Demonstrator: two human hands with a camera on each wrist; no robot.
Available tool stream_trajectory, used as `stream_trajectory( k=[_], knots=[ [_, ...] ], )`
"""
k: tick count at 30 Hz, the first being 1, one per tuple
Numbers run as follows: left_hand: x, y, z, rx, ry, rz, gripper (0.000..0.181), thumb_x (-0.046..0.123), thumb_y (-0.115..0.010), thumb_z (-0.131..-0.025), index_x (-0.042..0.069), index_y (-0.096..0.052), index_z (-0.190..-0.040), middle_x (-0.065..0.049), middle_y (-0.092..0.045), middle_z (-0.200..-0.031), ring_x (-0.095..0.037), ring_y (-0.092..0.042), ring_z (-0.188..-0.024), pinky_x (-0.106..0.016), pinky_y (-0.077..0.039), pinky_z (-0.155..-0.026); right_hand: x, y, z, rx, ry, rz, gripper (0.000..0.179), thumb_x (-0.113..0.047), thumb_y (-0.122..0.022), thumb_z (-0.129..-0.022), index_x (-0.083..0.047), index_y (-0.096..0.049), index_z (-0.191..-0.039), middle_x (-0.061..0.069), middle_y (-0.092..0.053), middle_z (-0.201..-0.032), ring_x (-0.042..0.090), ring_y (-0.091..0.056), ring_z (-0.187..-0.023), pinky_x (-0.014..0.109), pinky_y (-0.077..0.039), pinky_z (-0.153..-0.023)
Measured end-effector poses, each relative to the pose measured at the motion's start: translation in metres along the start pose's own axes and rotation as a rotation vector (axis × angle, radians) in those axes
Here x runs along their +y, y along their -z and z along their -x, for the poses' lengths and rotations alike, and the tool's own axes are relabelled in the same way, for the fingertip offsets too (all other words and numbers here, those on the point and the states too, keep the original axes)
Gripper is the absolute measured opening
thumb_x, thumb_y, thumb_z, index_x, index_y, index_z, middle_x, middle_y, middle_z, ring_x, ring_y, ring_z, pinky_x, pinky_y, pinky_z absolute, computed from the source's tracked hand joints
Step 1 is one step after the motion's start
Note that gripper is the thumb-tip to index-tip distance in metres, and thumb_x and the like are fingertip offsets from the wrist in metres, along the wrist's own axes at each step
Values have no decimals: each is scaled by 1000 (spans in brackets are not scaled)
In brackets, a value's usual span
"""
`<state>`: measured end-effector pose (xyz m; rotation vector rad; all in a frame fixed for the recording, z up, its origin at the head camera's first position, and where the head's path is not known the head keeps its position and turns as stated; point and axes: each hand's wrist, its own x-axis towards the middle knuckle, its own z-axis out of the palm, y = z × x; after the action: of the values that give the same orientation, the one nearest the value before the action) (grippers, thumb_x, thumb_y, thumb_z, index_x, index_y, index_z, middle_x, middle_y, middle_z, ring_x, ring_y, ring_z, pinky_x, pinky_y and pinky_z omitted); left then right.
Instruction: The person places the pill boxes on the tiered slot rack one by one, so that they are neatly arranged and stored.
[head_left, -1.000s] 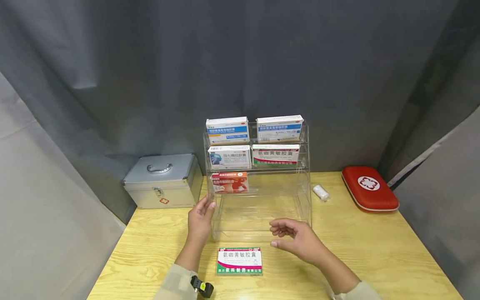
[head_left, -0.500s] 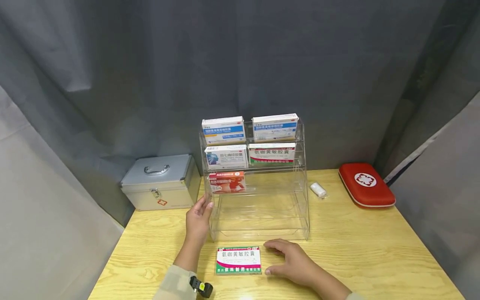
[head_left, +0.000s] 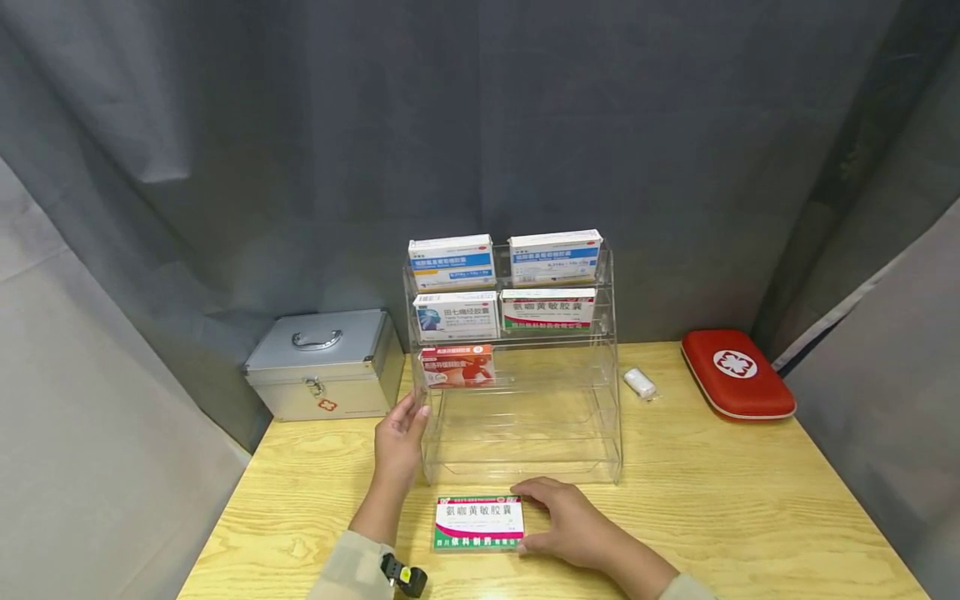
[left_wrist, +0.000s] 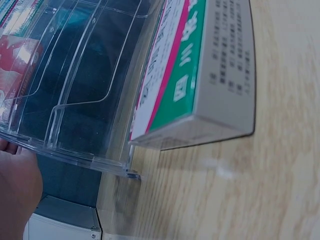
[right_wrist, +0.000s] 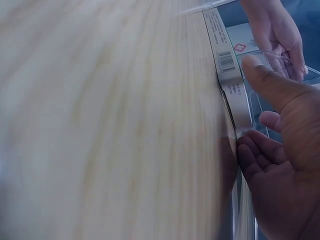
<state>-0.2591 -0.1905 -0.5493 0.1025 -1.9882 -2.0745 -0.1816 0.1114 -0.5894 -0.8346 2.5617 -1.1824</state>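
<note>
In the head view my left hand (head_left: 400, 437) holds the left side panel of a clear tiered display rack (head_left: 525, 450), thumb in front and fingers behind. A white, pink and green capsule box (head_left: 478, 523) lies flat on the table before the rack. My right hand (head_left: 566, 527) is around its right end, fingertips by the far corner and thumb by the near corner. Whether they press on it cannot be told. The left wrist view shows the box's green edge and grey side (left_wrist: 225, 75). In the right wrist view the thumb (right_wrist: 270, 82) overlaps the box.
The rack's upper tiers bear blue-white boxes (head_left: 452, 265), a white box (head_left: 456, 318), another green-pink box (head_left: 549, 311) and a red box (head_left: 457, 367). A silver case (head_left: 322, 367) stands left. A small white packet (head_left: 641, 383) and a red pouch (head_left: 738, 375) lie right.
My right hand has come down from in front of the rack and moved left to the capsule box's right end. My left hand has stayed on the rack, and the box has not moved.
</note>
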Motion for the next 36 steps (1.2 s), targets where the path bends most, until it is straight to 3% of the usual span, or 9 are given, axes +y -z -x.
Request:
stream_trajectory(
  k=[8, 12, 16, 20, 29, 36],
  knots=[
    [0, -1, 1, -25, -33, 29, 46, 6, -70, -106, 1, -60, -151, -19, -60, -158, -36, -54, -152, -25, -51, -119, -4, -2, -2, -19, 10, 66, 79, -52, -92, -82, -16, -65, -147, -5, -66, -146, 28, -64, -138, 56, -54, -121],
    [-1, -2, 0, -30, -35, 46, 46, 4, -70, -106, 0, -60, -151, -19, -60, -158, -36, -54, -152, -23, -51, -118, -5, -1, 0, 3, 20, 42, 80, -43, -98, -78, -17, -66, -147, -11, -63, -139, 16, -64, -129, 42, -58, -117],
    [-1, -2, -1, -30, -34, 50, 47, 4, -70, -106, -1, -59, -151, -20, -60, -158, -37, -54, -152, -23, -51, -118, -5, 2, 5, 50, 29, -15, 77, -26, -101, -77, -16, -67, -145, -11, -59, -133, 11, -62, -112, 28, -63, -100],
    [-1, -2, -1, -29, -30, 34, 48, 5, -70, -106, -1, -59, -152, -21, -59, -158, -37, -54, -152, -23, -51, -118, -3, 8, 12, 90, 43, -42, 65, -16, -98, -81, -19, -69, -138, -12, -60, -131, 10, -63, -104, 25, -64, -91],
    [0, 0, 0, -9, -26, 20, 48, 5, -71, -106, -2, -58, -152, -21, -60, -157, -37, -55, -151, -23, -52, -117, -2, 22, 22, 165, 14, -81, 24, -14, -84, -98, -23, -74, -118, -14, -71, -113, 2, -68, -96, 23, -66, -89],
    [0, 0, 0, -12, -22, 18, 47, 5, -70, -106, -1, -60, -151, -21, -61, -156, -37, -56, -150, -22, -52, -116, -1, 33, 27, 237, 17, -175, 17, -14, -81, -99, -22, -77, -113, -9, -76, -112, 7, -73, -100, 21, -67, -92]
  ],
)
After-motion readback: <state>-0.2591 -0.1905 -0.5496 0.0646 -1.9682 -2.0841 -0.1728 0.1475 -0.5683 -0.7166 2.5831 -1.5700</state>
